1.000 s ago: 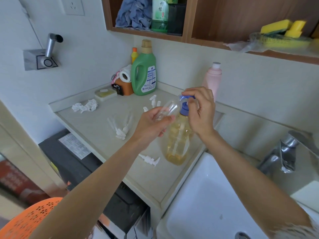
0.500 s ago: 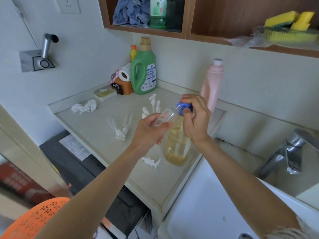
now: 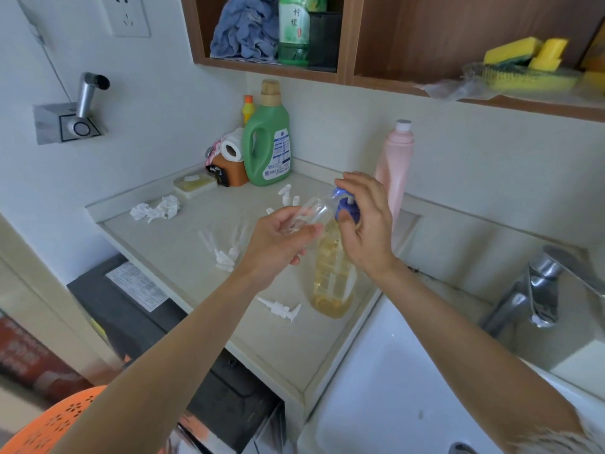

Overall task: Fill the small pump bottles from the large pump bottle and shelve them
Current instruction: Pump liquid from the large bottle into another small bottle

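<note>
Head view: crumpled tissue (image 3: 156, 209) is lying at the left of the counter (image 3: 183, 257); loose white pumps (image 3: 226, 257) are sitting nearer; the left hand (image 3: 278, 240) is gripping a tilted small clear bottle (image 3: 311, 213), its mouth just beside the blue pump (image 3: 347, 208); the right hand (image 3: 366, 224), fingers loosely spread, is resting on that pump atop the large bottle (image 3: 332, 280) standing at the counter's edge by the sink (image 3: 393, 388).

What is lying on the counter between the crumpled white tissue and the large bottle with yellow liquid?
In the head view, a cluster of loose white pump heads lies between the crumpled tissue and the large pump bottle.
</note>
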